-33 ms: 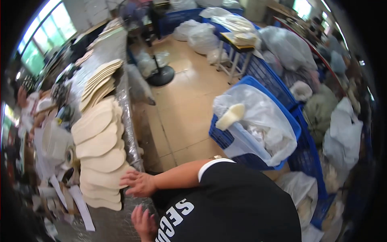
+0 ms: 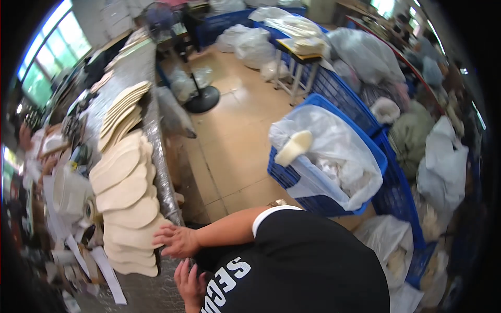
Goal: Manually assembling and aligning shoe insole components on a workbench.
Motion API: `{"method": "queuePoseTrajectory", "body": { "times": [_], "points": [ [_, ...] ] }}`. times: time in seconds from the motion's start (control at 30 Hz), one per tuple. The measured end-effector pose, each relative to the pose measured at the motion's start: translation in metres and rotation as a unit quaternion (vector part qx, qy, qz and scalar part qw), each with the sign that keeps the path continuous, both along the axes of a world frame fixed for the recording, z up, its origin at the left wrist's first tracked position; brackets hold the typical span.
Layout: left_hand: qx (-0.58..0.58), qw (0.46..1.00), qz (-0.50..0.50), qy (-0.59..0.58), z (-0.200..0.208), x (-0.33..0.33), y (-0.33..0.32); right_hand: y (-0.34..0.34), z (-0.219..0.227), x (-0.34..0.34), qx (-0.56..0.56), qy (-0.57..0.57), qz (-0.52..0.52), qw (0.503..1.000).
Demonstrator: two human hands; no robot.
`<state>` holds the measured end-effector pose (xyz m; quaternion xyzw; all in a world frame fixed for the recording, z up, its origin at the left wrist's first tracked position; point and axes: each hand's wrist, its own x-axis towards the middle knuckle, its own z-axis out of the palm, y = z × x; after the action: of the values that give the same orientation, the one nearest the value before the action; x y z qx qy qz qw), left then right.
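Cream insole-shaped pieces [image 2: 125, 193] lie overlapped in a long row along the table [image 2: 136, 62]. My right hand [image 2: 176, 239] reaches in from the right with its fingers spread, the fingertips at the edge of the nearer pieces. No piece is visibly gripped by it. Just below, my left hand [image 2: 190, 281] has its fingers stretched out beside the table edge and holds nothing that I can see. Part of that hand is hidden by my black shirt. Farther up the table is another fanned stack of insoles [image 2: 122, 112].
White paper strips [image 2: 108, 274] and a white tub [image 2: 71, 192] crowd the table's left side. Right of me stands a blue crate [image 2: 380, 156] lined with plastic, a cream insole [image 2: 294, 147] across its edge. A black fan base [image 2: 203, 99] and a stool [image 2: 297, 52] stand beyond.
The view has shifted slightly, moving the table and crate a little in the picture. Both hands keep nearly the same pose by the insoles.
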<state>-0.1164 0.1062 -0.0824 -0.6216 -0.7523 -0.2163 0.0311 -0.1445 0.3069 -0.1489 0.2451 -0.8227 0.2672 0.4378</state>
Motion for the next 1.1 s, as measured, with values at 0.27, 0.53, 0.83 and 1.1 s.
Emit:
{"method": "queuePoseTrajectory", "body": {
  "times": [0.27,0.53,0.83,1.1],
  "points": [
    [0.020,0.997,0.074,-0.005,-0.063,-0.037,-0.015,0.040,-0.012,0.067,-0.045,-0.098,-0.098,0.989],
    [-0.012,0.999,0.039,0.002,-0.071,-0.061,-0.033,0.204,-0.153,0.225,-0.594,-0.236,-0.509,0.576],
    [-0.022,0.990,0.123,-0.059,-0.016,-0.003,-0.001,0.255,-0.195,0.265,-0.786,-0.111,-0.458,0.400],
    [-0.025,0.986,0.147,-0.078,-0.002,0.012,0.010,0.278,-0.159,0.258,-0.896,-0.005,-0.313,0.315]
  ]
}}
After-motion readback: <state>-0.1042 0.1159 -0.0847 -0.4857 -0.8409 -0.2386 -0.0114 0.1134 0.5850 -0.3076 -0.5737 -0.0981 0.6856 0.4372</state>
